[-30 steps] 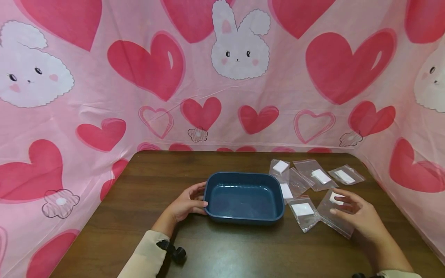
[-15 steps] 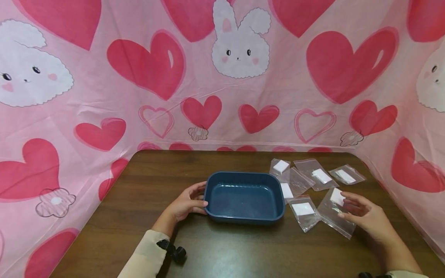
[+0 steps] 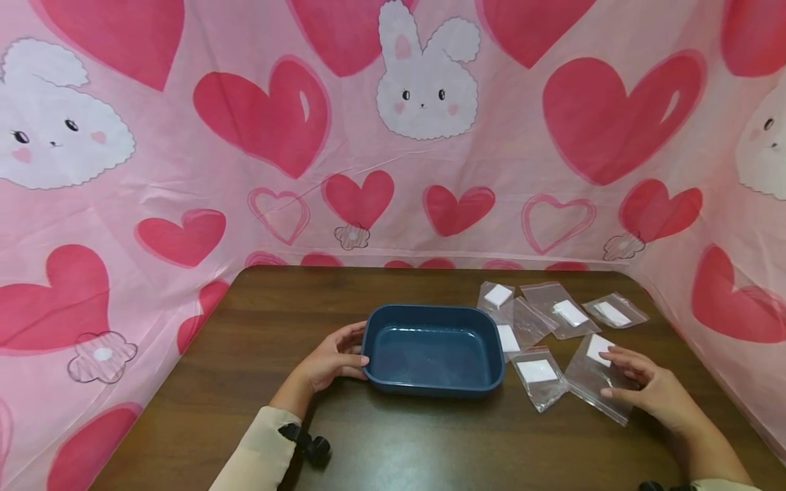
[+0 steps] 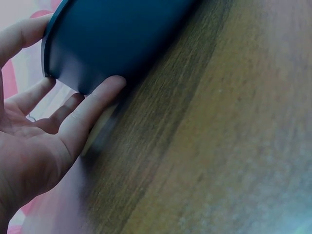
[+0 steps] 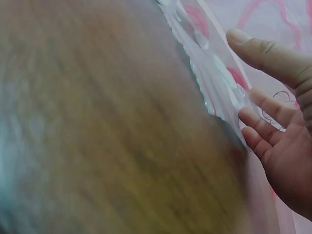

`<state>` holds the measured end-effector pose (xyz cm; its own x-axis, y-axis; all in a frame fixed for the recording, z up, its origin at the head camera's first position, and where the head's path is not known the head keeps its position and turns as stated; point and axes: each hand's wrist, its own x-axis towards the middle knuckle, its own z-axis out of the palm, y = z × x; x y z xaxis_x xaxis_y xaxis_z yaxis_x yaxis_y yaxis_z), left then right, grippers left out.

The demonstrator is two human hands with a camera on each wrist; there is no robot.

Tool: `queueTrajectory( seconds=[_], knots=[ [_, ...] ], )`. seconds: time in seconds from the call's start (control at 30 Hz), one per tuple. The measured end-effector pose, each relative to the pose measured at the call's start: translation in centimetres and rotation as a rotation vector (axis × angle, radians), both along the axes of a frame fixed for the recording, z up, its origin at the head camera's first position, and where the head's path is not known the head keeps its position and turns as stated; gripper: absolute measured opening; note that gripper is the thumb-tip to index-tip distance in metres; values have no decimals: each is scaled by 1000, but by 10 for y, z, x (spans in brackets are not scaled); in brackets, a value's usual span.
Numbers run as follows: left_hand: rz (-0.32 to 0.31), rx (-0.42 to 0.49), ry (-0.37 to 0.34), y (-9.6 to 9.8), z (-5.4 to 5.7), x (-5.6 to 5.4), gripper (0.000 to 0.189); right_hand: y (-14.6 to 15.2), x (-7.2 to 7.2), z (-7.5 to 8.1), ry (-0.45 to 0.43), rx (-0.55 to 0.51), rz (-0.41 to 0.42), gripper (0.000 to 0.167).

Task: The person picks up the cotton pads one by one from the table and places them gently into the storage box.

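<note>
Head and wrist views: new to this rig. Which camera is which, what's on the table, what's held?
There's no machine here, just a person's two bare hands. The wide picture comes from a camera on the head, looking forward and down; the two tilted close-ups come from cameras on each wrist.

On the brown wooden table sit a dark blue container and, to its right, several clear bags with white blocks inside. A pink cloth with hearts and rabbits hangs behind.

The left hand holds the container's left end. The right hand is at the nearest bag on the right, fingers spread, not gripping it; contact is hard to tell.
</note>
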<state>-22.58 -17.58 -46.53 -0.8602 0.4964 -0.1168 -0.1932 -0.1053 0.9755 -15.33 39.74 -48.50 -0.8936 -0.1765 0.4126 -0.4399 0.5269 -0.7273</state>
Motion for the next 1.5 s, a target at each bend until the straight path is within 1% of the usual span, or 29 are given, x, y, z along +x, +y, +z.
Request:
queueTrajectory(
  seconds=[0.2, 0.43, 0.57, 0.73, 0.87, 0.97, 1.13, 1.23, 1.4, 1.5],
  knots=[
    [4, -10, -3, 1, 2, 0, 72, 6, 1, -5, -28, 66, 31, 63],
    [2, -8, -4, -1, -2, -1, 70, 3, -2, -5, 2, 155, 26, 65],
    [6, -3, -8, -3, -3, 0, 70, 0, -3, -5, -18, 162, 8, 64],
    [0, -3, -7, -4, -2, 1, 69, -2, -4, -6, -43, 171, -50, 56],
    [-5, -3, -8, -4, -2, 0, 69, -2, -5, -6, -51, 179, -104, 54],
    [-6, -5, -8, -3, -1, 0, 69, -2, -6, -7, -22, 176, -128, 49],
    [-7, -2, -9, -2, -2, 0, 71, 0, -10, -8, 35, 189, -151, 30],
    [-5, 0, -11, -1, -2, 0, 71, 0, -10, -9, 50, 179, -169, 22],
    [-5, -3, -7, 0, -2, 0, 71, -2, -10, -7, 55, 149, -204, 15],
    [-7, -3, -3, 0, -2, 0, 70, -3, -10, -5, 51, 130, -256, 13]
  ],
)
